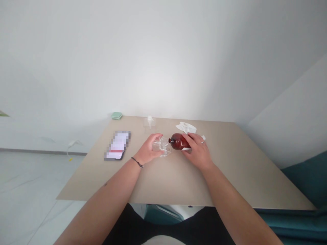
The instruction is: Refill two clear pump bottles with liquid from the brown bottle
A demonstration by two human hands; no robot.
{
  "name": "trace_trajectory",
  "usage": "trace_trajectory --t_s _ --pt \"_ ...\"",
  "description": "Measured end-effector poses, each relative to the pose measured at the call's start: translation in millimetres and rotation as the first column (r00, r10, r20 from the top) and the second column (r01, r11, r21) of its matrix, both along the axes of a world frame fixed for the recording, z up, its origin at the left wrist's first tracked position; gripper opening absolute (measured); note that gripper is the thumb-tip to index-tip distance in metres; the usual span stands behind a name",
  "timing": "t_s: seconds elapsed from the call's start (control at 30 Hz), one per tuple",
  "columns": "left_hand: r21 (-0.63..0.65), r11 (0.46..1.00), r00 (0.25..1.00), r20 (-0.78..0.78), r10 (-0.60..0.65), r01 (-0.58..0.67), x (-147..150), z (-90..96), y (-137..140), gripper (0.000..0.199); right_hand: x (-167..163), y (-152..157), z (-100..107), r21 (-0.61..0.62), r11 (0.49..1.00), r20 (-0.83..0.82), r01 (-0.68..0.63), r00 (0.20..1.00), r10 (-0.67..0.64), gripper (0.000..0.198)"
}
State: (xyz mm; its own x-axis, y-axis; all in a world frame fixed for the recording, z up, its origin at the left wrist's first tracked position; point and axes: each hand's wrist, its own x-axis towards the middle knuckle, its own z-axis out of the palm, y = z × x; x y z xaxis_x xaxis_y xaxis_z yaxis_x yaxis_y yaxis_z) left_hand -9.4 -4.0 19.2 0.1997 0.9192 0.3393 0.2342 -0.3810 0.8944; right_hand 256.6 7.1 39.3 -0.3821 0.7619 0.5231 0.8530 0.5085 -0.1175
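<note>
Above the middle of the table, my left hand (pixel 148 149) is wrapped round a clear plastic cup (pixel 162 146), whose contents I cannot make out. My right hand (pixel 198 149) grips a dark red-brown bottle (pixel 179 141) lying over on its side, its uncapped neck pointing left at the cup. The bottle's mouth is right beside the cup; whether they touch is hard to tell. A white label shows on the bottle's underside, partly hidden by my fingers. Behind the bottle lies a crumpled white tissue (pixel 187 127).
A phone (pixel 118 145) with a lit, blurred screen lies on the table (pixel 173 180) at left. Farther back are a small green case (pixel 117 116) and a clear container with a white top (pixel 150 121). The wall (pixel 163 61) stands behind the table.
</note>
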Motion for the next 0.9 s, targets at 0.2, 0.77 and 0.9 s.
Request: trace_trajectory --t_s 0.2,0.77,0.9 --pt "-0.03 1.0 1.0 0.0 -0.001 0.001 0.0 -0.5 0.1 0.066 -0.6 -0.9 7.9 0.015 1.0 0.066 0.012 0.998 -0.012 0.06" --pt "-0.004 1.0 1.0 0.019 -0.006 0.007 2.1 0.3 1.9 0.066 5.1 3.6 34.7 0.085 0.994 0.236 -0.072 0.97 0.05 0.063" --pt "-0.004 1.0 1.0 0.005 -0.014 0.014 1.6 0.2 1.9 0.067 4.3 3.6 40.0 0.086 0.994 0.269 -0.069 0.962 0.044 0.063"
